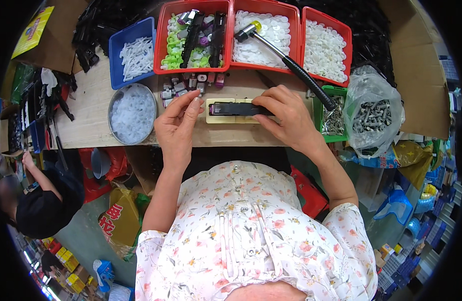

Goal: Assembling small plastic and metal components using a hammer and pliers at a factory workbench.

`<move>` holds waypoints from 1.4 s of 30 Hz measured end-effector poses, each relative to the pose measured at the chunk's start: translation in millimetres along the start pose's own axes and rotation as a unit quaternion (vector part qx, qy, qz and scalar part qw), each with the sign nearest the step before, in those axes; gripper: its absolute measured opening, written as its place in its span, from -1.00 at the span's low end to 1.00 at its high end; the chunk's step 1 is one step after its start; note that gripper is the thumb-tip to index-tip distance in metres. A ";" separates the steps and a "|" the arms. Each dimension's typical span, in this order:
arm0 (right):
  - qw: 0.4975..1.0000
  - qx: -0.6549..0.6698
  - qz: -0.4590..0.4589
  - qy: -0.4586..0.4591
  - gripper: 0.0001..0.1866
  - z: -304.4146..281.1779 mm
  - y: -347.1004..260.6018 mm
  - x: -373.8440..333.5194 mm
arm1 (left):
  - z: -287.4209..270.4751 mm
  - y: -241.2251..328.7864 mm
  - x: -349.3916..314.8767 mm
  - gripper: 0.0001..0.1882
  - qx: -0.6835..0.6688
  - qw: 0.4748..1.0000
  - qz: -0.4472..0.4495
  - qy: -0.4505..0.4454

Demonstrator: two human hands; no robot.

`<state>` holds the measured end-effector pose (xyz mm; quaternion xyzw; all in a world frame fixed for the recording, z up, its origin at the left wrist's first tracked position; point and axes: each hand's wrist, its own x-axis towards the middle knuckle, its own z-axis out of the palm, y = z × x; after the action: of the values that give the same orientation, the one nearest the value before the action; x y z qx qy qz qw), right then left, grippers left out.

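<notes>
The right hand [286,116] pinches a black part [237,109] on the cream jig [217,117]; the left hand [177,125] hovers open, maybe holding something tiny. Many loose pieces [183,86] wait.

A pale wooden workbench [90,108] carries a row of plastic bins along its far edge: a blue bin of white parts [133,52], a red bin of green and black pieces [193,37] and two red bins of white discs [263,32] [325,50]. Nearer lie a round metal tin of clear bits [132,114], a cream block-shaped jig [226,116], a small green tray of metal pins [334,118] and a clear bag of grey screws [374,115].
</notes>
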<state>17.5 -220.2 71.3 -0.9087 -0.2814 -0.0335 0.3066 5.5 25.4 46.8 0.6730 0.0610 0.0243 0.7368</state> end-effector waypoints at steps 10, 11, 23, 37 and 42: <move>1.000 -0.015 -0.004 -0.003 -0.71 8.9 1.4 4.2 | 2.8 -0.2 0.0 -0.76 0.072 0.996 0.049 -0.025; 1.000 -0.012 -0.004 -0.004 -0.70 9.1 1.9 4.7 | 5.3 2.1 -0.4 -0.76 0.073 0.996 0.048 -0.028; 1.000 -0.002 -0.016 0.008 -0.71 10.3 4.1 4.3 | 34.6 0.6 1.3 -0.78 0.328 0.868 0.352 -0.123; 0.999 -0.001 0.009 0.033 -0.71 -16.3 6.7 6.4 | 25.6 0.1 -4.4 -0.71 0.329 0.866 0.373 -0.052; 0.976 0.143 0.156 0.060 -0.69 -26.5 0.7 -6.6 | 25.5 -6.6 -2.0 -0.70 0.347 0.862 0.362 -0.074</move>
<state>15.3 -239.1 90.9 -0.8845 -0.1194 0.0004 0.4510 6.3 -0.6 42.6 0.8596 -0.2374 0.2168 0.3971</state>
